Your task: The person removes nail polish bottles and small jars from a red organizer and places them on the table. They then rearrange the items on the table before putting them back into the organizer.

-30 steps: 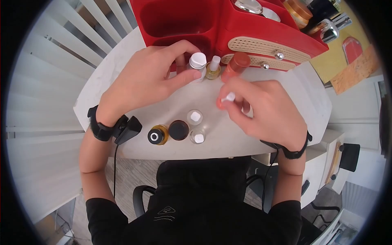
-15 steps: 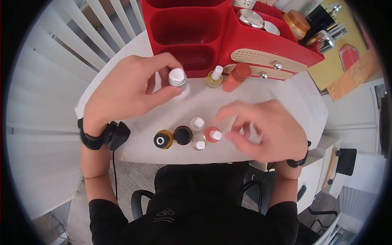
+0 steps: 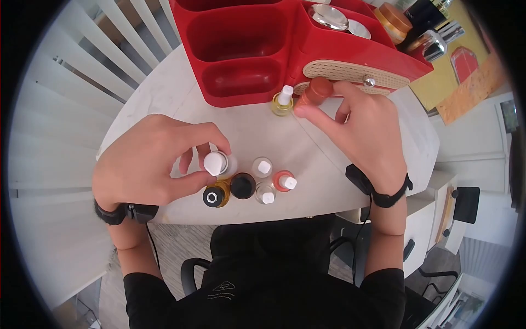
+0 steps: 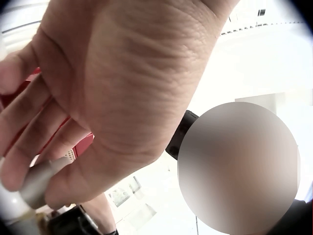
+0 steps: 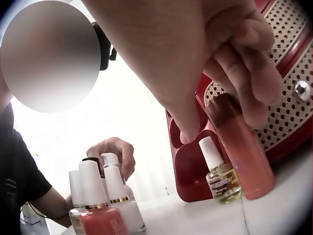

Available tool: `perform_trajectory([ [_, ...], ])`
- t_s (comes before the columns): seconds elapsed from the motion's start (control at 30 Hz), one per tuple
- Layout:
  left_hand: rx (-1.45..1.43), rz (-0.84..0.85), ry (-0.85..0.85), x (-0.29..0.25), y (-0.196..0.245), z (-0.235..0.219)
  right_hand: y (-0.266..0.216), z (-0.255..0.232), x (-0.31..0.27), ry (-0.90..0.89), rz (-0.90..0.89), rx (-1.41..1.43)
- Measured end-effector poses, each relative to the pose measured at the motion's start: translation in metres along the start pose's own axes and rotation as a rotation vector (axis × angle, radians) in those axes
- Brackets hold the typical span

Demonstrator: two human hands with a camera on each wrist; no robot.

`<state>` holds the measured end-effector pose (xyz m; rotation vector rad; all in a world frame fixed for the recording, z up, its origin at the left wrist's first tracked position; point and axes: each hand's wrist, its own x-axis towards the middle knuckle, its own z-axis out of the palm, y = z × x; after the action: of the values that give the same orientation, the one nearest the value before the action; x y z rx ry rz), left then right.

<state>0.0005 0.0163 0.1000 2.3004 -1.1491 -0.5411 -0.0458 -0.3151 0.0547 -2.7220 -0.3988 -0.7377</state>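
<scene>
My left hand (image 3: pixel 145 159) holds a white-topped pump bottle (image 3: pixel 216 163) between thumb and fingers, right behind a yellow bottle with a black cap (image 3: pixel 214 195). In the left wrist view the pump bottle (image 4: pixel 36 185) is partly cut off at the lower left. My right hand (image 3: pixel 370 131) reaches around a coral bottle with a brown-red cap (image 3: pixel 315 93). The right wrist view has thumb and fingers spread at either side of the coral bottle (image 5: pixel 244 152), which leans a little in that view. Beside it stands a small yellow nail polish bottle with a white cap (image 5: pixel 222 178).
A dark round-lidded jar (image 3: pixel 242 186), two clear white-capped bottles (image 3: pixel 263 167) and a coral nail polish bottle (image 3: pixel 284 181) stand together near the front edge. Behind, a red organizer (image 3: pixel 290 71) with drawers carries cosmetics. The white table (image 3: pixel 170 109) has a curved outline.
The right hand set the coral nail polish beside the clear bottles, then moved back to the coral bottle. The left hand brought the pump bottle from beside the organizer toward the front group.
</scene>
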Motion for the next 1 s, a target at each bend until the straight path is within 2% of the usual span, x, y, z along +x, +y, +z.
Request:
perform_trajectory([
  [0.13,-0.023,0.046,-0.032,0.003,-0.004,-0.001,-0.001,0.002,0.002,-0.014,0.011,-0.019],
  [0.2,-0.044,0.049,-0.034,0.004,-0.005,-0.002,-0.003,-0.003,0.005,-0.117,0.073,0.062],
  [0.33,-0.052,0.071,-0.069,0.002,-0.011,-0.005,-0.005,-0.013,0.002,-0.184,-0.030,0.275],
  [0.4,-0.059,0.080,-0.095,0.004,-0.014,-0.006,-0.008,-0.017,0.000,-0.276,-0.122,0.491],
  [0.43,-0.061,0.089,-0.101,0.005,-0.016,-0.007,-0.008,-0.019,-0.001,-0.276,-0.125,0.490],
  [0.5,-0.061,0.096,-0.107,0.005,-0.017,-0.007,-0.007,-0.022,-0.004,-0.442,-0.152,0.469],
  [0.63,-0.051,0.058,-0.138,0.005,-0.013,-0.009,-0.004,-0.023,-0.004,-0.523,-0.170,0.465],
  [0.73,-0.046,0.039,-0.153,0.004,-0.012,-0.010,0.004,-0.030,0.002,-0.523,-0.166,0.557],
  [0.8,-0.045,0.039,-0.160,0.005,-0.012,-0.011,0.010,-0.040,0.010,-0.661,-0.113,0.675],
  [0.83,-0.045,0.038,-0.162,0.005,-0.012,-0.012,0.010,-0.037,0.010,-0.659,-0.113,0.671],
  [0.9,-0.045,0.034,-0.161,0.004,-0.012,-0.012,0.007,-0.024,0.010,-0.437,-0.022,0.612],
  [0.93,-0.050,0.039,-0.156,0.004,-0.014,-0.011,0.005,-0.016,0.011,-0.437,-0.022,0.613],
  [1.0,-0.055,0.050,-0.162,0.003,-0.013,-0.010,0.001,0.001,0.012,-0.291,-0.066,0.494],
])
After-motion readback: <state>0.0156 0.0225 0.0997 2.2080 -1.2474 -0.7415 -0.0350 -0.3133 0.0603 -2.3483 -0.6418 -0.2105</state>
